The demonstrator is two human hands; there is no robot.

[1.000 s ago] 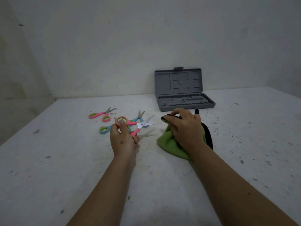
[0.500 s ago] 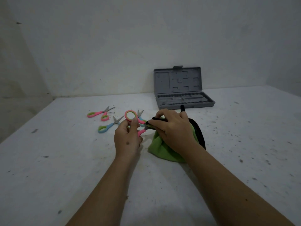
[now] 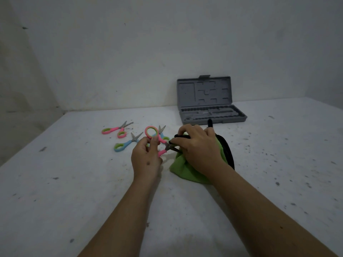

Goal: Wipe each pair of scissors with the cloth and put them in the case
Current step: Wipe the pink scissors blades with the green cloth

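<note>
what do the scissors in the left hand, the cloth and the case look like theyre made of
Held scissors: pink handles with green-lined loops, likely matte plastic; dull grey blades, probably metal.
Cloth: soft fabric, green with black, judging by its folds; weave too small to tell.
Case: matte grey, with moulded recesses, so probably plastic.

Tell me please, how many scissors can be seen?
4: pink pair far left, blue pair beside it, another blue pair behind the held pink pair. None visible in the case.

Cloth (image 3: 182, 168) green, black-edged. Case (image 3: 207, 101) grey. Scissors: two pink-green (image 3: 115, 129) (image 3: 154, 135), two blue-green (image 3: 126, 144) (image 3: 163, 134). Surface (image 3: 74, 191) white, dark-speckled.
</note>
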